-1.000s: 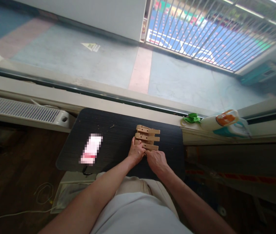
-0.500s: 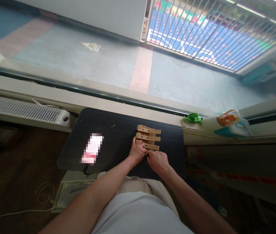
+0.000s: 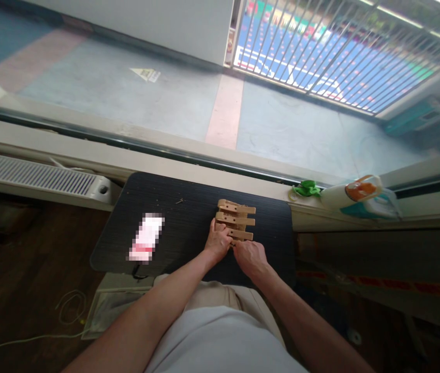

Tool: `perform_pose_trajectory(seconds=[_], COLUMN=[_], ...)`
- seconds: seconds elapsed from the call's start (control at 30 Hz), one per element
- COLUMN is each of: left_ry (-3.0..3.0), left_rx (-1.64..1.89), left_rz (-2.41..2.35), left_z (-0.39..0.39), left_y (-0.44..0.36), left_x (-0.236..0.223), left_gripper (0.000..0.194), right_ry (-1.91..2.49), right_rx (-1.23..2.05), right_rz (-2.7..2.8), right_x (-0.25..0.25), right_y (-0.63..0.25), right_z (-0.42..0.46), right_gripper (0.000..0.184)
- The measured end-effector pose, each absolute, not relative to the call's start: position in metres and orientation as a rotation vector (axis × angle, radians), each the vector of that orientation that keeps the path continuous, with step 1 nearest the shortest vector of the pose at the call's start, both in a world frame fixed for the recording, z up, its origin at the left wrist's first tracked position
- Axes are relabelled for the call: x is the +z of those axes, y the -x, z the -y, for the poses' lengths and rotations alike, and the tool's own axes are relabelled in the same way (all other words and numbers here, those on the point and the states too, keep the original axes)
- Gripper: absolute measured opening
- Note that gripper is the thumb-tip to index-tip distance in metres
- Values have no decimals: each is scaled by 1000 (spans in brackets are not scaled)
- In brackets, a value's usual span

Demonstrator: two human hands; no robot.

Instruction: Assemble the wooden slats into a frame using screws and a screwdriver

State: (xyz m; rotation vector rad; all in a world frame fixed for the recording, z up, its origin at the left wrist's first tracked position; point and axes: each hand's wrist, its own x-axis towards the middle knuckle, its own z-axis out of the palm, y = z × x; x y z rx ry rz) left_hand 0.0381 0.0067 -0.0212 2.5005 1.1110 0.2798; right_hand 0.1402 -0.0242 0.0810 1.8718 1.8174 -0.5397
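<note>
A light wooden piece (image 3: 236,220) with several parallel slats and small dark holes lies on the dark table (image 3: 189,207). My left hand (image 3: 219,242) grips its left near corner, fingers wrapped over the edge. Against the near edge, my right hand (image 3: 250,256) is closed with its fingertips pressed together close to the left fingers. Whatever sits in the right fingers is hidden by the hand.
A blurred-out, phone-like object (image 3: 147,237) lies at the table's left. Small metal bits (image 3: 179,201) lie near the back. On the sill stand a green cloth (image 3: 308,188) and a white bottle (image 3: 334,197). A radiator (image 3: 37,176) is at left.
Both hands stay at the near end of the wooden piece. The right hand has shifted very slightly to the left; little else differs.
</note>
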Motion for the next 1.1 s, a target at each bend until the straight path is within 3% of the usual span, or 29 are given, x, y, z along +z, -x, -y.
perform_pose_trajectory(seconds=[0.77,1.1], left_ry=[-2535,-2554], left_rx=[247,274], left_rz=[-1063,-983], left_z=[-9,-10], left_y=[-36,-26], left_x=[-19,-1], left_gripper=[12,23], right_ry=[-2002,-1982], right_rx=[-639,-634], right_rz=[-1768,-1787], right_x=[91,92], right_y=[-159,-160], right_z=[26,32], right_gripper=[26,26])
